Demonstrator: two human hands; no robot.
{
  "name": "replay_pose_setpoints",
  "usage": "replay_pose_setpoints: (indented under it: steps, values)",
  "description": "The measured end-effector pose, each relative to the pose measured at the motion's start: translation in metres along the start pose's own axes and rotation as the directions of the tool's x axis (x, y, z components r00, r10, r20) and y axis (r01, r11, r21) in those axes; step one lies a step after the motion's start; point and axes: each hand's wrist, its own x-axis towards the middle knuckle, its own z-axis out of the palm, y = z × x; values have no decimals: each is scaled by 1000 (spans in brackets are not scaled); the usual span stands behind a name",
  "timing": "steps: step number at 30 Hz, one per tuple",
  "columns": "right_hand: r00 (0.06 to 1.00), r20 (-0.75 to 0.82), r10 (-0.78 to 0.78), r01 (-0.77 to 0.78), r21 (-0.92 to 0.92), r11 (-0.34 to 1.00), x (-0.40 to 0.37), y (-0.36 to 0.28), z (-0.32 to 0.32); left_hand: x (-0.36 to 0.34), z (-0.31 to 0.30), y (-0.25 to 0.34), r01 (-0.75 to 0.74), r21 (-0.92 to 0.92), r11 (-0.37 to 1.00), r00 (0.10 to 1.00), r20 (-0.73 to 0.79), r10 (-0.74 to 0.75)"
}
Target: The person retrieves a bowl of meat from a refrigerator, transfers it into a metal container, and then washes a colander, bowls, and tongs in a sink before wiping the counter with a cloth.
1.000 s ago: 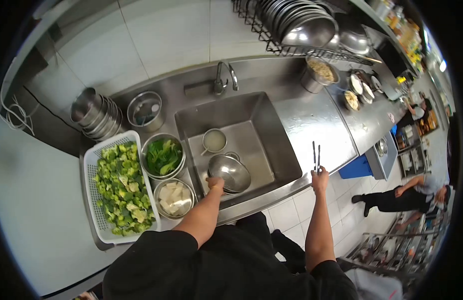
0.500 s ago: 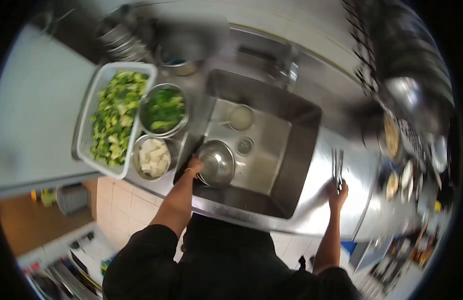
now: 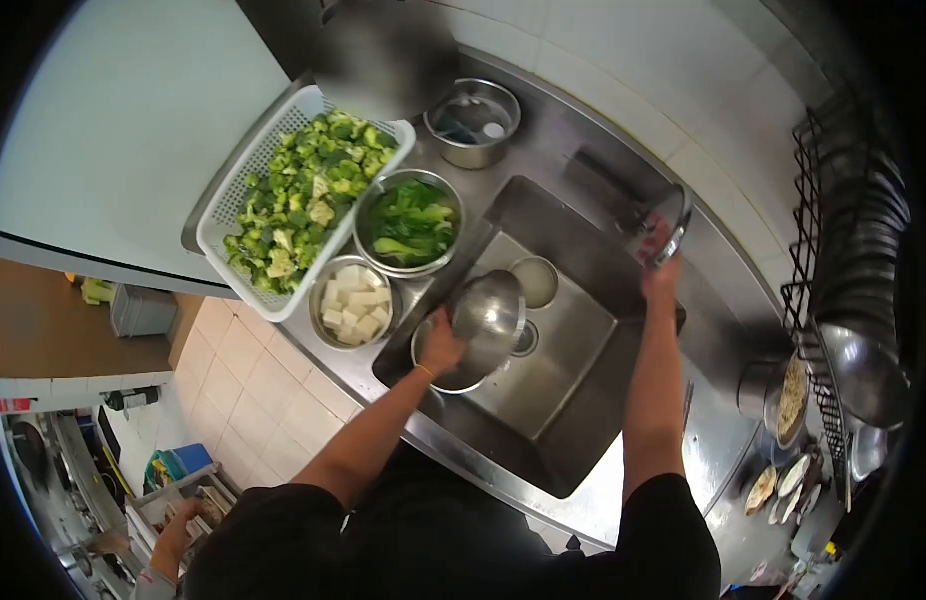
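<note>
A shiny metal bowl (image 3: 493, 315) is tilted up over the left part of the sink (image 3: 573, 375), and my left hand (image 3: 443, 345) grips its side. Beneath it, the rim of another metal bowl (image 3: 461, 388) shows. My right hand (image 3: 660, 262) is at the metal faucet (image 3: 680, 215) behind the sink, its fingers blurred against the metal. A small round bowl with cloudy liquid (image 3: 535, 282) rests in the sink near the drain (image 3: 524, 340).
Left of the sink are a white basket of broccoli (image 3: 313, 200), a bowl of leafy greens (image 3: 413, 222) and a bowl of white cubes (image 3: 353, 305). A pot (image 3: 473, 125) stands behind. Rack (image 3: 813, 230) at right. Another person's hand (image 3: 183, 515) shows at lower left.
My right hand has gone from the metal utensil on the right counter to the faucet. The bowl at my left hand is now lifted and tilted. The view has turned.
</note>
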Motion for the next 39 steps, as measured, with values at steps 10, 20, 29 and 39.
replay_pose_setpoints:
  steps: [10, 20, 29, 39]
  values:
    - [753, 544, -371, 658, -613, 437, -157, 27, 169, 48, 120, 1, 893, -349, 283, 431, 844, -318]
    - [737, 668, 106, 673, -739, -22, 42, -18, 385, 56, 103, 154, -258, -262, 930, 922, 220, 318]
    - [818, 564, 114, 574, -813, -96, 44, 1, 403, 53, 191, 129, -604, -222, 765, 794, -91, 601]
    - [926, 298, -231, 360, -511, 781, 92, -9, 342, 49, 70, 151, -702, 443, 557, 707, 522, 476]
